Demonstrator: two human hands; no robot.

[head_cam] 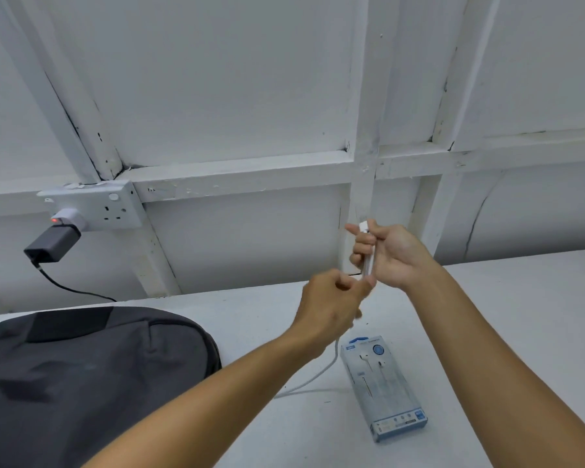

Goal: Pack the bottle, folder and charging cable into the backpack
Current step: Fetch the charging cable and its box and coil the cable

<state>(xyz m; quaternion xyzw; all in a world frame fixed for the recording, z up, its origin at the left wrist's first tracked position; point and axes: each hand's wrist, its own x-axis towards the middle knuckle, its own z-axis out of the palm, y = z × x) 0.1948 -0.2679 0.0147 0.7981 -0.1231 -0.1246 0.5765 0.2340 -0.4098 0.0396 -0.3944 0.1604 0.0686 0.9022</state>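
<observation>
I hold the white charging cable point(366, 256) up in front of me with both hands raised above the table point(520, 298). My right hand point(390, 256) has its fingers curled round a folded bunch of the cable, with the plug end sticking up past my thumb. My left hand point(331, 304) sits just below and to the left, touching the right one, and pinches the lower end of the bunch. From there the smooth, round cable hangs down behind my left wrist and trails in a loose curve across the tabletop. The backpack point(92, 373) lies flat to my left, well apart from the cable: dark grey woven fabric, rounded top, soft and slightly creased. Just right of the trailing cable lies a small rectangular box point(384, 388) with a glossy clear front and blue trim. On the white painted wall, a dark boxy charger point(53, 243) is plugged into a wall socket point(112, 206).
</observation>
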